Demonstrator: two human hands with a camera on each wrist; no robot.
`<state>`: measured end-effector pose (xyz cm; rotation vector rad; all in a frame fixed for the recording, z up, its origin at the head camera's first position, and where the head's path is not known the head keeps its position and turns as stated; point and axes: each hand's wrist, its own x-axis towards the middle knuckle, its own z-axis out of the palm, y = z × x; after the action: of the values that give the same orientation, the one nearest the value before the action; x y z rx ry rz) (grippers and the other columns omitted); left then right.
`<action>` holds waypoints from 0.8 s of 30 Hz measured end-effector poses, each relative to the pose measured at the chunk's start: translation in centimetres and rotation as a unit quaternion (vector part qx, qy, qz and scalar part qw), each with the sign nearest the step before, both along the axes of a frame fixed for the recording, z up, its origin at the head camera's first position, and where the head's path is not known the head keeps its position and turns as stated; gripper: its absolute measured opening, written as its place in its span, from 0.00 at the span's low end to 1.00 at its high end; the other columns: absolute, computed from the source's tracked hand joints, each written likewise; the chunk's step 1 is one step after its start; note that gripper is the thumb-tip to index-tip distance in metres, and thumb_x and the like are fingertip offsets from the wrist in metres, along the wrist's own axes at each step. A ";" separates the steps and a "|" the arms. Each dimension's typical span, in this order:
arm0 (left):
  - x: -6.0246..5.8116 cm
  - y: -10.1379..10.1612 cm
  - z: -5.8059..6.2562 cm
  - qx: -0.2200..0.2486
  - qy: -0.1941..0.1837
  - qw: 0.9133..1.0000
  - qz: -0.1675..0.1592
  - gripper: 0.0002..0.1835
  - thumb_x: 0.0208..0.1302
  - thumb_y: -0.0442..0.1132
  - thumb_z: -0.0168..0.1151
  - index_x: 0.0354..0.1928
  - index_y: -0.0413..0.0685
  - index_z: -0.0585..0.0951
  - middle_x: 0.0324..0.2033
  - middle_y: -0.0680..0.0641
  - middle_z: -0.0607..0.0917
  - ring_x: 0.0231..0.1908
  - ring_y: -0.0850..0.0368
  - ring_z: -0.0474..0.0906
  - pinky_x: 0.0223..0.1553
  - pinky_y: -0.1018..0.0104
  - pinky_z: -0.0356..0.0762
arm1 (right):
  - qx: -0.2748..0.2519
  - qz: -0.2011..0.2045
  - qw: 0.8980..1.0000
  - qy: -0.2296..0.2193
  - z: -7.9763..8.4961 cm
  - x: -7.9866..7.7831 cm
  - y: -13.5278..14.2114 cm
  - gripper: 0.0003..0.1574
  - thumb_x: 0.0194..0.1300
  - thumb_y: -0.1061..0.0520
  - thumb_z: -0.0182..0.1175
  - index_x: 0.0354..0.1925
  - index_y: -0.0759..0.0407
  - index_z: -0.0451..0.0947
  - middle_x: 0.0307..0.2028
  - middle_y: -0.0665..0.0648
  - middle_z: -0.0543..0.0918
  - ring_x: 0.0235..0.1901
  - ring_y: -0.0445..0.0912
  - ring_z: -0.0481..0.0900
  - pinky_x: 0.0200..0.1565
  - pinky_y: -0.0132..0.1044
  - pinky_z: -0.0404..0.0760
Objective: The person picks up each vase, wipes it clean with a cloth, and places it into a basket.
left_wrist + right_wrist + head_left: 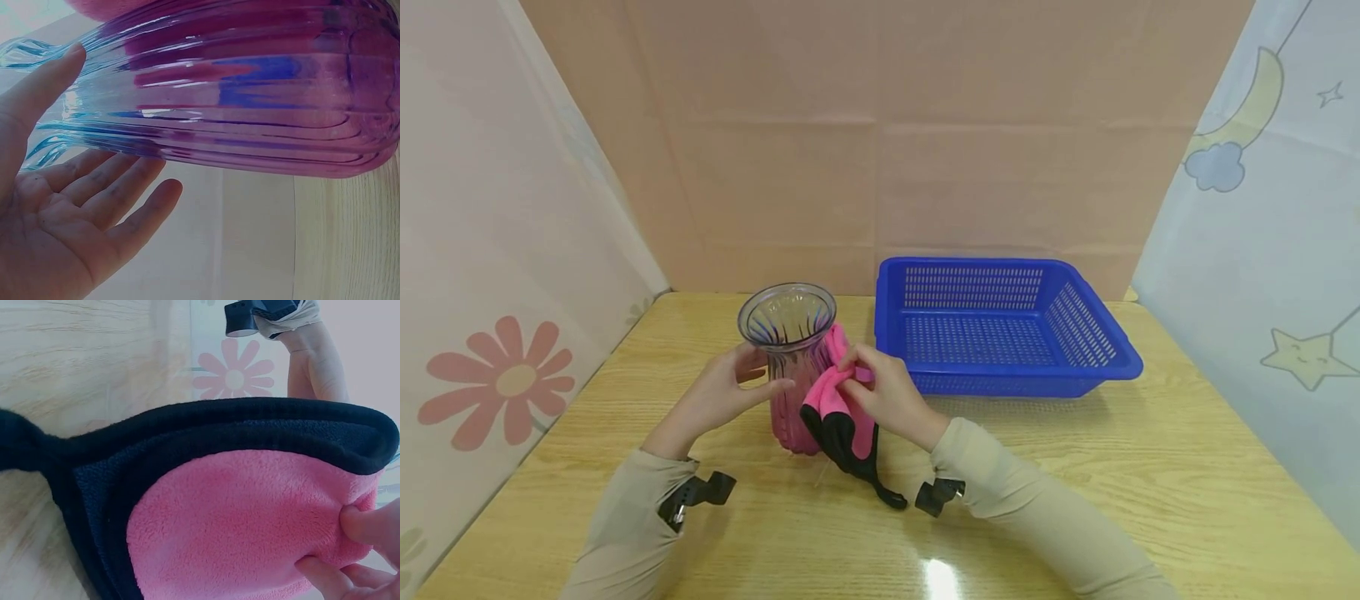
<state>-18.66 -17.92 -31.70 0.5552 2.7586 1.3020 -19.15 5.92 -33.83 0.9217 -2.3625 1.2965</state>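
Observation:
A ribbed glass vase (792, 421), clear bluish at its flared rim and pink-purple lower down, stands upright on the table. My left hand (721, 390) holds it by the neck, thumb on the near side and fingers on the other; the left wrist view shows the thumb and fingertips against the glass (262, 94). Between thumb and fingers, my right hand (886, 393) pinches a pink plush cloth (862, 429) with black edging, held against the vase's right side. The cloth's black tail hangs toward the table. In the right wrist view the pink pile (231, 519) is folded over.
A blue perforated plastic basket (992, 368) stands at the back right, behind my right hand. The wooden table (1150, 467) reaches a peach backdrop (880, 150) at the rear, with patterned sheets on both sides. Each wrist wears a black camera strap.

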 end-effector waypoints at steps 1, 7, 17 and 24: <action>0.0 0.0 0.0 0.000 -0.001 1.000 0.000 0.37 0.59 0.49 0.64 0.66 0.42 0.63 0.58 0.34 0.75 0.58 0.35 0.72 0.57 0.43 0.73 | -0.002 -0.001 1.000 0.002 0.0 0.0 0.0 0.06 0.57 0.68 0.62 0.33 0.62 0.74 0.34 0.59 0.83 0.38 0.48 0.81 0.41 0.43 0.84; 0.0 0.0 0.0 0.000 0.003 1.000 -0.003 0.36 0.59 0.48 0.64 0.65 0.41 0.63 0.58 0.33 0.75 0.57 0.34 0.72 0.57 0.42 0.73 | -0.021 0.000 1.000 0.007 0.9 -0.1 -0.4 0.05 0.57 0.68 0.61 0.33 0.64 0.75 0.34 0.60 0.83 0.40 0.50 0.82 0.43 0.44 0.85; 0.1 0.0 0.1 0.005 0.019 1.000 -0.008 0.31 0.60 0.43 0.64 0.62 0.38 0.66 0.55 0.33 0.77 0.56 0.36 0.74 0.57 0.44 0.74 | -0.084 0.008 0.996 -0.005 2.3 -0.1 -0.7 0.08 0.56 0.71 0.60 0.34 0.65 0.73 0.36 0.63 0.82 0.47 0.54 0.82 0.45 0.43 0.85; 0.2 0.0 0.1 0.002 0.027 1.000 -0.012 0.30 0.60 0.43 0.64 0.61 0.36 0.67 0.54 0.33 0.78 0.56 0.37 0.75 0.57 0.45 0.74 | -0.139 0.014 0.990 -0.036 2.5 -0.1 -0.7 0.08 0.57 0.73 0.59 0.36 0.67 0.72 0.39 0.65 0.79 0.49 0.55 0.81 0.44 0.38 0.85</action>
<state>-18.45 -17.95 -31.60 0.6303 2.7839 1.3085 -19.29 5.23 -31.29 0.8365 -2.1510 1.6446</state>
